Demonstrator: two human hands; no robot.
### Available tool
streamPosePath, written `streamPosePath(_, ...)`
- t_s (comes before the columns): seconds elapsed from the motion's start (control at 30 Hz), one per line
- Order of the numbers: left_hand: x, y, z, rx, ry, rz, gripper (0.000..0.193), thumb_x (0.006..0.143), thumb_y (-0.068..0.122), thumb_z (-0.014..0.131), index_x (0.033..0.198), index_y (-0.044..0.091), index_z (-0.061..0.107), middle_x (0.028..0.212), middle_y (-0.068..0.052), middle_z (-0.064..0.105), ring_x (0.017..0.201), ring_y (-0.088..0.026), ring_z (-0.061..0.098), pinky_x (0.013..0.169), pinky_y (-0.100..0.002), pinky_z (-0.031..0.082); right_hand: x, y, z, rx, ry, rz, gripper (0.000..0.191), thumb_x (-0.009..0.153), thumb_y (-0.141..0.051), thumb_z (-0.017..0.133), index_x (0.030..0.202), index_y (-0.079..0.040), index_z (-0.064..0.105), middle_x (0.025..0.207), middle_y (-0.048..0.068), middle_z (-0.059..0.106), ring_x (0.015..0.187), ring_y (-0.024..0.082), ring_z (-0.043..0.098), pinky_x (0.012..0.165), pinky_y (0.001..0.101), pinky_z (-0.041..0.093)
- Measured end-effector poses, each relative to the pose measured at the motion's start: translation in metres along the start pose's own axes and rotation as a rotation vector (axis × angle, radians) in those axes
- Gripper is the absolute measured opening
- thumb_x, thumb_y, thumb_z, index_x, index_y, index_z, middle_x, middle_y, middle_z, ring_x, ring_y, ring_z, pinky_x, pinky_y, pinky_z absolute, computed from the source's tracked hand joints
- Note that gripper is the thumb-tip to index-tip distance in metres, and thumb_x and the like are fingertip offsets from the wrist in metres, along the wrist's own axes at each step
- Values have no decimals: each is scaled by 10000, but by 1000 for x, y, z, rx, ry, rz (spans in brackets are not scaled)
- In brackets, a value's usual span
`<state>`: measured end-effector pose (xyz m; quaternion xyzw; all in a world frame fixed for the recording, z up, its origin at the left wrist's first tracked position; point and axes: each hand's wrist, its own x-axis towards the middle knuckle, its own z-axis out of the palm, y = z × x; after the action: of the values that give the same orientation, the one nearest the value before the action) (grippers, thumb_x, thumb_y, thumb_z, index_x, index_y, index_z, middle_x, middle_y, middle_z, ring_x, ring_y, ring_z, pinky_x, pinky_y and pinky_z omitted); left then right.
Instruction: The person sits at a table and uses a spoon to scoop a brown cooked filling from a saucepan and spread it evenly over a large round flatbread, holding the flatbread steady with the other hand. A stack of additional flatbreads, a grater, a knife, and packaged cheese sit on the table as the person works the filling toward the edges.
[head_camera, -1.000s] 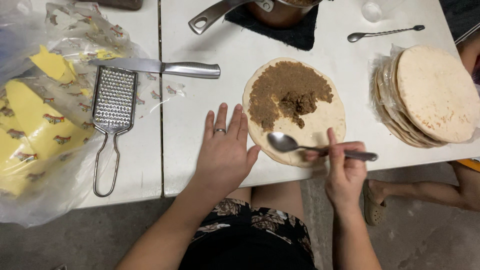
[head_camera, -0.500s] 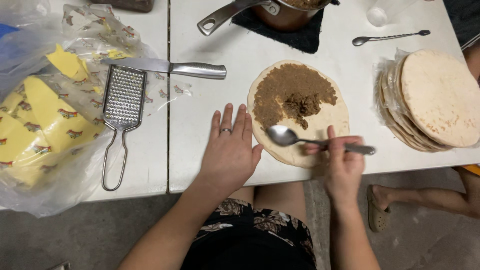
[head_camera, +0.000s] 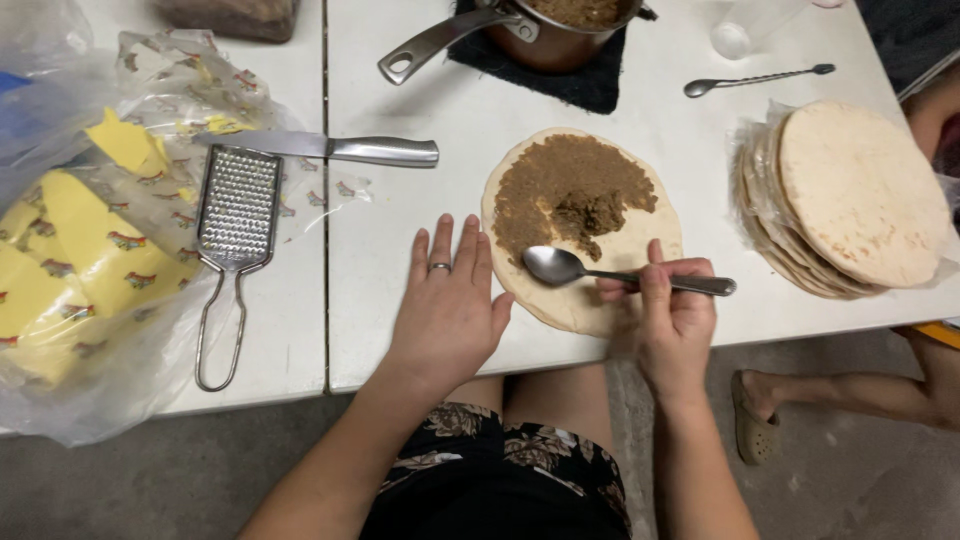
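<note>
A round flatbread (head_camera: 640, 235) lies on the white table (head_camera: 400, 250), its upper left part covered with brown filling (head_camera: 570, 190). My right hand (head_camera: 670, 310) grips a metal spoon (head_camera: 580, 270) by its handle, the bowl resting on the flatbread just below the filling. My left hand (head_camera: 450, 300) lies flat on the table with fingers apart, a ring on one finger, its edge touching the flatbread's left rim.
A pan of brown filling (head_camera: 540, 25) sits on a dark mat at the back. A flatbread stack (head_camera: 850, 195) lies right, a second spoon (head_camera: 750, 80) behind it. A knife (head_camera: 340, 150), a grater (head_camera: 235, 230) and bagged yellow cheese (head_camera: 60, 250) lie left. Another person's sandalled foot (head_camera: 760, 420) is below right.
The spoon's bowl has shifted slightly up onto the flatbread toward the filling. My left hand stays flat on the table.
</note>
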<state>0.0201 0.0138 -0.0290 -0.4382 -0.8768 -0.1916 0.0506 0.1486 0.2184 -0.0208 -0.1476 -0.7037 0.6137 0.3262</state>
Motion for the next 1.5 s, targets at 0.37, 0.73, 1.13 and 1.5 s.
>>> streamPosePath(0.37, -2, 4, 0, 1, -31, -9, 691, 983, 407, 467, 1435, -115, 439, 1554, -275, 369, 1466, -450, 267, 1195, -572, 154, -3, 0, 2, -160, -78, -43, 152, 1138, -152, 452, 1036, -40, 440, 856, 172, 735, 826, 231, 780, 929, 349, 656)
streamPosePath(0.73, 3, 5, 1, 9, -24, -11, 698, 973, 408, 475, 1435, -114, 444, 1554, -271, 375, 1469, -446, 277, 1200, -571, 163, -2, 14, 13, -20, 75, 30, 125, 1126, -121, 471, 1049, -42, 412, 846, 178, 722, 791, 222, 751, 759, 340, 609)
streamPosePath(1.13, 3, 4, 1, 11, -29, -13, 699, 978, 411, 467, 1437, -115, 437, 1554, -272, 375, 1467, -447, 273, 1195, -574, 160, 10, 9, 16, 80, 78, 155, 146, 1107, -138, 466, 1007, -34, 438, 800, 140, 733, 755, 219, 758, 882, 541, 522)
streamPosePath(1.5, 3, 6, 0, 17, -51, -19, 692, 988, 414, 446, 1440, -110, 425, 1558, -271, 359, 1473, -441, 255, 1194, -570, 151, 11, 4, 8, 6, 20, 72, 122, 1119, -124, 455, 1030, -45, 428, 802, 126, 732, 765, 197, 747, 1062, 538, 404)
